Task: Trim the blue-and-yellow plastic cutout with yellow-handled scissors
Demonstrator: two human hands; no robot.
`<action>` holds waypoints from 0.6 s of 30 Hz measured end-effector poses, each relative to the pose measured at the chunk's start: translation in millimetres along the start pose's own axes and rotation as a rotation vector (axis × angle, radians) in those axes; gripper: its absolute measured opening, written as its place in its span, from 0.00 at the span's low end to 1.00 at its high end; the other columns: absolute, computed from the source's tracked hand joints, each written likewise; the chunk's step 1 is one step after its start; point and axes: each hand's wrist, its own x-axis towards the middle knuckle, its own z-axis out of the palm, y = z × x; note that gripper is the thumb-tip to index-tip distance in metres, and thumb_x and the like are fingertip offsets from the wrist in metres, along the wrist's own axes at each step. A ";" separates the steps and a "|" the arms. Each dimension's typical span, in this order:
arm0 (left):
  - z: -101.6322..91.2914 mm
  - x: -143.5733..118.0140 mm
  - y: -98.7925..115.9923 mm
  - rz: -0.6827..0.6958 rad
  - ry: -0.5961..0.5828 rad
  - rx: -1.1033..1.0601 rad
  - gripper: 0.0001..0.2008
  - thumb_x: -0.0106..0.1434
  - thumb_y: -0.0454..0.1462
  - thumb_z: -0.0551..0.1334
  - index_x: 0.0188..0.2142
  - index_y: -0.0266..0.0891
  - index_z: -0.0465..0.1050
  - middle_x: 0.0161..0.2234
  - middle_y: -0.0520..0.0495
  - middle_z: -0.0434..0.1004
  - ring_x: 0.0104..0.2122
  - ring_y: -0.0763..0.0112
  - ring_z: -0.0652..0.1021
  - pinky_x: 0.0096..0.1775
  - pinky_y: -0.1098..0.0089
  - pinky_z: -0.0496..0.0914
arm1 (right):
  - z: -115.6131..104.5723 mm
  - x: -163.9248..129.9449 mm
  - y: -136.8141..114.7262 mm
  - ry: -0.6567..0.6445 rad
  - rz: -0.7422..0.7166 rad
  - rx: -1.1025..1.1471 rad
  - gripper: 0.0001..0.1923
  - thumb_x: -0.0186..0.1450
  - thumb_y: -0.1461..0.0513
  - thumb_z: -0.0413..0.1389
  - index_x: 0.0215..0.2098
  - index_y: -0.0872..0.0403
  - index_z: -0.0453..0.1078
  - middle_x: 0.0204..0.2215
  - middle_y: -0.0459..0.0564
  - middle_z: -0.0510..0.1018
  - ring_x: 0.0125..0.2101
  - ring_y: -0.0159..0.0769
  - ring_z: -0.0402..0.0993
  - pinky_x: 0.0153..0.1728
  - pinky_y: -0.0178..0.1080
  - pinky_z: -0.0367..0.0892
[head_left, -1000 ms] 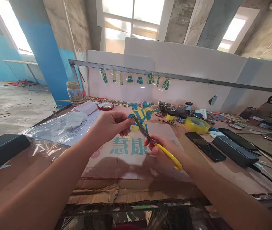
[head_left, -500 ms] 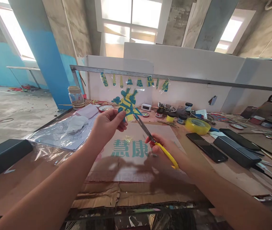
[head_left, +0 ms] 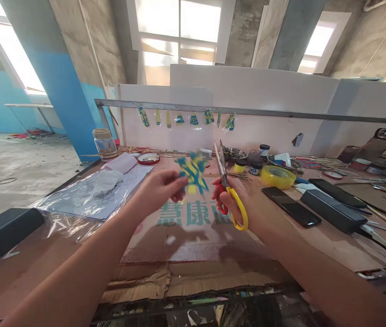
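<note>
Between the thumb and fingers of my left hand [head_left: 163, 185] is a blue-and-yellow cutout [head_left: 194, 173], blurred by motion. My right hand [head_left: 232, 197] is closed around the handles of scissors [head_left: 222, 165], one loop yellow and the other red. The blades point up and stand slightly apart, to the right of the cutout and not touching it. Beneath both hands lies a cardboard sheet [head_left: 179, 247] printed with large green characters, partly shadowed.
Several similar cutouts [head_left: 208, 116] hang from a metal rail [head_left: 261, 110] at the back. To the right lie a phone [head_left: 291, 206], a yellow tape roll [head_left: 277, 177] and a black power adapter [head_left: 334, 211]. Papers under plastic [head_left: 111, 200] and a glass jar [head_left: 105, 144] are left.
The scissors have come away from the cutout and now point upward. My left hand has shifted the cutout right and down, turning it. The view has tilted slightly.
</note>
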 end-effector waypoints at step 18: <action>12.3 -19.2 7.9 0.635 0.421 0.568 0.23 0.63 0.45 0.69 0.56 0.48 0.71 0.54 0.46 0.76 0.52 0.61 0.77 0.55 0.61 0.71 | 14.0 -2.5 24.3 -0.030 -0.096 -0.155 0.05 0.65 0.61 0.55 0.40 0.52 0.68 0.33 0.47 0.76 0.31 0.35 0.71 0.33 0.36 0.68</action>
